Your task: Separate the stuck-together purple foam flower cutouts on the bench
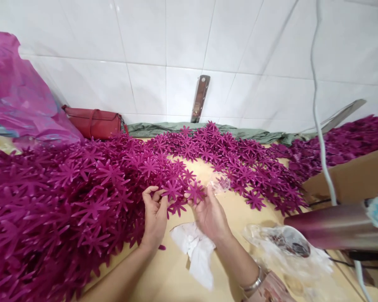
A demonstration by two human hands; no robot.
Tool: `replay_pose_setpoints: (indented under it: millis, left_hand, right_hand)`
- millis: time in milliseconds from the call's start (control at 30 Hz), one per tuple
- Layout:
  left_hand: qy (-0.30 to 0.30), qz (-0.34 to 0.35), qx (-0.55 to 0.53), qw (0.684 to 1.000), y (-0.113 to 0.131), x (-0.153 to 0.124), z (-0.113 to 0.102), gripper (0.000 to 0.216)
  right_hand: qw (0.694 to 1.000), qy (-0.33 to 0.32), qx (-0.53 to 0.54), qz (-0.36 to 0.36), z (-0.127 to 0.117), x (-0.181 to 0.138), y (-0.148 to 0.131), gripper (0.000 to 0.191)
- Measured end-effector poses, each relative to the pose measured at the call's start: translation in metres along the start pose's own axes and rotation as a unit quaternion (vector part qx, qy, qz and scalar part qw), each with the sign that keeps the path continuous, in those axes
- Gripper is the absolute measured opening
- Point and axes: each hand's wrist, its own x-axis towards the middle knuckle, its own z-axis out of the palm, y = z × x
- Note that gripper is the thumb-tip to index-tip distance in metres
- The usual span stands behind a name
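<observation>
My left hand (155,216) pinches a magenta flower-shaped piece (171,190) with several narrow petals, held by its left side between thumb and fingers. A second magenta flower piece (195,192) is in my right hand (209,216), with fingertips under and beside it. The two pieces are side by side, and I cannot tell whether their petals touch. Just below them another flower piece (177,207) shows. A large heap of the same flower pieces (91,205) rises to the left of my left hand. Below my right hand lies a crumpled white tissue (193,247).
More flower pieces (245,161) spread along the back and right of the tan table (173,272). Behind them are a red purse (94,121), a pink plastic bag (22,92) and a tiled wall. To the right lie a clear plastic bag (286,251), a metallic cylinder (327,226) and a hanging white cable (318,113).
</observation>
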Motion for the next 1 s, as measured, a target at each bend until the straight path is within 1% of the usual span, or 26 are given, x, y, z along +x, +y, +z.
replay_pose_setpoints:
  millis: [33, 100, 167, 233, 333, 400, 467, 567, 633, 700, 733, 767, 833, 933, 1000]
  left_hand:
    - [0.0, -0.001, 0.001, 1.0, 0.0, 0.0, 0.0, 0.033]
    - [-0.004, -0.002, 0.002, 1.0, 0.0, 0.001, 0.0, 0.03]
    - [-0.013, 0.004, 0.005, 1.0, 0.0, 0.001, 0.0, 0.028]
    - [-0.02, 0.012, 0.006, 1.0, -0.001, 0.002, 0.001, 0.027]
    - [-0.021, 0.012, 0.006, 1.0, -0.002, 0.002, 0.001, 0.027]
    - [-0.017, 0.012, 0.013, 1.0, -0.001, 0.002, 0.001, 0.026]
    - [-0.017, 0.019, 0.021, 0.999, 0.001, 0.001, 0.002, 0.024]
    - [-0.033, 0.024, 0.021, 0.999, 0.005, -0.002, 0.005, 0.021]
    - [-0.052, 0.014, 0.016, 0.998, 0.008, -0.004, 0.008, 0.022]
    - [-0.07, 0.002, 0.015, 0.997, 0.01, -0.005, 0.01, 0.024]
    - [-0.077, -0.002, 0.016, 0.997, 0.011, -0.005, 0.01, 0.025]
    - [-0.082, -0.004, 0.019, 0.996, 0.011, -0.005, 0.011, 0.026]
    - [-0.087, -0.004, 0.024, 0.996, 0.011, -0.005, 0.01, 0.026]
    - [-0.089, -0.003, 0.03, 0.996, 0.01, -0.003, 0.009, 0.025]
    - [-0.089, -0.001, 0.031, 0.996, 0.009, -0.003, 0.008, 0.024]
  right_hand:
    - [1.0, 0.001, -0.019, -0.005, 0.001, -0.001, -0.001, 0.036]
    - [0.995, 0.013, -0.094, -0.042, 0.001, -0.002, -0.002, 0.032]
    - [0.979, 0.022, -0.188, -0.08, -0.001, -0.004, -0.003, 0.026]
    - [0.964, 0.019, -0.247, -0.095, -0.003, -0.005, -0.002, 0.024]
    - [0.966, 0.001, -0.241, -0.089, -0.006, -0.005, 0.001, 0.029]
    - [0.961, -0.014, -0.26, -0.096, -0.007, -0.006, 0.001, 0.033]
    - [0.942, -0.026, -0.311, -0.128, -0.005, -0.008, 0.001, 0.039]
    - [0.902, -0.041, -0.379, -0.201, 0.0, -0.01, -0.003, 0.045]
    - [0.877, -0.045, -0.414, -0.238, 0.003, -0.012, -0.005, 0.039]
    - [0.864, -0.033, -0.433, -0.256, 0.005, -0.012, -0.005, 0.023]
    - [0.862, -0.025, -0.435, -0.26, 0.005, -0.012, -0.005, 0.014]
    - [0.861, -0.019, -0.435, -0.262, 0.005, -0.012, -0.005, 0.01]
    - [0.86, -0.021, -0.438, -0.263, 0.004, -0.011, -0.005, 0.011]
    - [0.859, -0.045, -0.441, -0.255, 0.005, -0.009, -0.004, 0.012]
    - [0.868, -0.051, -0.432, -0.239, 0.005, -0.007, -0.003, 0.012]
